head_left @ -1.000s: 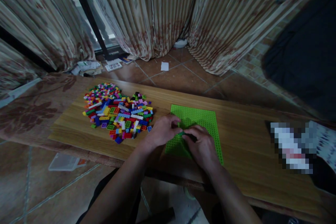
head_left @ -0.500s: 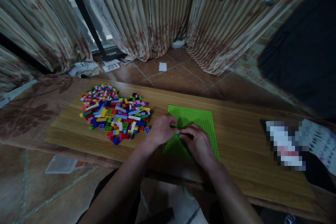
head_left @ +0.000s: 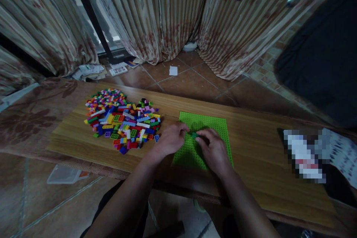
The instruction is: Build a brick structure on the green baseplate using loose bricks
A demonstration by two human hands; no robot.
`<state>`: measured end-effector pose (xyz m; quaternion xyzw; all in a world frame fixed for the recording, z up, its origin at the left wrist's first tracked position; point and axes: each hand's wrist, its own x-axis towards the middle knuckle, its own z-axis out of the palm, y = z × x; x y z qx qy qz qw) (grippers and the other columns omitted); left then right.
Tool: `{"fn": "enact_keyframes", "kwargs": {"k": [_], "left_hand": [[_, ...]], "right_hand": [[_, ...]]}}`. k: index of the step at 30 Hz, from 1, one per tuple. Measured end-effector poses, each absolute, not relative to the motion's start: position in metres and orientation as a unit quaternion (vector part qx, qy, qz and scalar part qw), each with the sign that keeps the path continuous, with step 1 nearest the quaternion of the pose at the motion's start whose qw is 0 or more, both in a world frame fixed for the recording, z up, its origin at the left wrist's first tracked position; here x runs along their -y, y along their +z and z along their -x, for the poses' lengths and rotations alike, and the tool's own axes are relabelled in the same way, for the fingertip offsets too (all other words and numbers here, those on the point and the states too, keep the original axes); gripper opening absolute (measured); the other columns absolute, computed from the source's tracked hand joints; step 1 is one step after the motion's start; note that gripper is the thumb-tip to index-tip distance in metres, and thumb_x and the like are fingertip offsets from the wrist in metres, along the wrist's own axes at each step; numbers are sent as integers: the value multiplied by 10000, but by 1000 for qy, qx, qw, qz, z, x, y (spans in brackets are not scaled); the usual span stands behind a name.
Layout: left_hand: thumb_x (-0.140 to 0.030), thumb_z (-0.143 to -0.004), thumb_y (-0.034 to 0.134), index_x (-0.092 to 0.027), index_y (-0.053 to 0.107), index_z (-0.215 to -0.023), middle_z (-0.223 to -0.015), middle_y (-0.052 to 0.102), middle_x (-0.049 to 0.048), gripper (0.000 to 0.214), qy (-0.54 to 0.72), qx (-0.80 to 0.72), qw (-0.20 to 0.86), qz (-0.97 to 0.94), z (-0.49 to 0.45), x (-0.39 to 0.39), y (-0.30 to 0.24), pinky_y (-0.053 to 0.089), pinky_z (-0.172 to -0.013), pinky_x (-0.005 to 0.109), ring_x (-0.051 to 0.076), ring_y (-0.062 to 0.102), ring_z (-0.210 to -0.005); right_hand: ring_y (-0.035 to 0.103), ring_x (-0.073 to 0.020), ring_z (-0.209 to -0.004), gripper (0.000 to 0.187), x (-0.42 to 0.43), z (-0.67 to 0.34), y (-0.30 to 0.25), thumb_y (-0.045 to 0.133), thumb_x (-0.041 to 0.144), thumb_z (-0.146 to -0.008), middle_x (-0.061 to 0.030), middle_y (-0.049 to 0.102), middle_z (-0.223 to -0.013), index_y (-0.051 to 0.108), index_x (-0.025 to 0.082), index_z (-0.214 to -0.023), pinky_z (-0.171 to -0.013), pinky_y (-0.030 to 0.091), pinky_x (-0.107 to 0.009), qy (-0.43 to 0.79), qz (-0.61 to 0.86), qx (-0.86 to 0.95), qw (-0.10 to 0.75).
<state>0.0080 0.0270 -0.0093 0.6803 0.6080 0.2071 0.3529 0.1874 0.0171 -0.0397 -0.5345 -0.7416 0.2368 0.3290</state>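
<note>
A small dark green brick (head_left: 193, 134) is between my two hands, over the bright green studded baseplate (head_left: 206, 119). My right hand (head_left: 214, 149) has its index finger and thumb at the right side of this brick, closed on it. My left hand (head_left: 173, 138) is at the left edge of the baseplate, its fingers curled together and their tips close to the brick's left side. Whether those left fingers hold a small piece cannot be made out. Both hands shade the middle of the plate and hide parts of it.
A heap of mixed coloured bricks (head_left: 125, 122) lies on the left of the wooden table (head_left: 259, 156). At the table's right end are a blurred-out item (head_left: 304, 156) and a printed sheet (head_left: 343, 156). A clear plastic container (head_left: 63, 174) rests on the tiled floor.
The hands have drawn slightly apart, and more of the dark green brick shows between them. My right fingertips have shifted a little up and right. The brick heap is unchanged.
</note>
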Motion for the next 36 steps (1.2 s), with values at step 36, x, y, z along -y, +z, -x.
{"fn": "enact_keyframes", "kwargs": {"k": [36], "left_hand": [[-205, -820, 592, -187, 730, -810, -808, 733, 27, 140, 243, -639, 310, -660, -17, -32, -22, 475, -679, 259, 159, 651, -740]], "right_hand": [[624, -211, -809, 124, -29, -177, -43, 631, 168, -813, -53, 662, -836, 739, 209, -857, -776, 492, -364, 230, 526, 756, 316]]}}
